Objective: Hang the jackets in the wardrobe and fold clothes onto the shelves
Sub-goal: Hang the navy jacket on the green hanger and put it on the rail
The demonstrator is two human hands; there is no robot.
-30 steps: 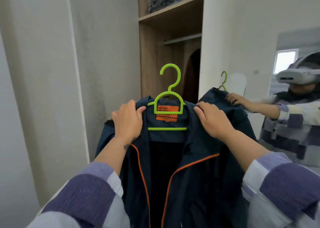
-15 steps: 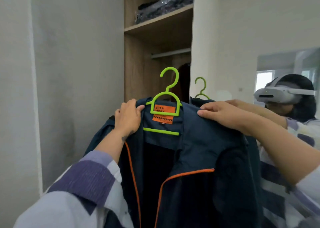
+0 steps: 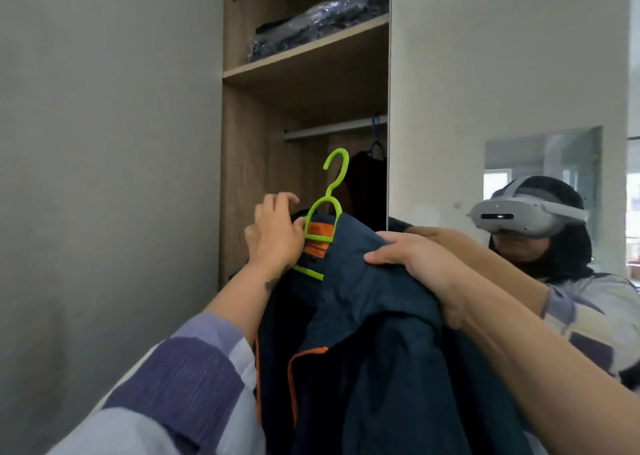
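A dark blue jacket [image 3: 374, 333] with orange zip trim hangs on a lime green hanger [image 3: 329, 209], held up in front of the open wardrobe. My left hand [image 3: 277, 233] grips the jacket's left shoulder beside the hanger's neck, its fingers partly lifted. My right hand [image 3: 415, 260] lies over the jacket's right shoulder and holds the cloth. The hanger's hook [image 3: 337, 167] points up, a little below the metal hanging rail [image 3: 332, 129], and is not touching it.
The wardrobe's wooden shelf [image 3: 304, 56] above the rail bears a plastic-wrapped dark bundle [image 3: 318, 22]. A dark garment [image 3: 367, 184] on a blue hanger hangs at the rail's right end. White door panels flank the opening. A mirror [image 3: 543, 191] on the right door reflects a person with a headset.
The jacket has risen and turned edge-on towards the wardrobe opening. My left hand moved up beside the hanger's neck. The view has closed in on the rail.
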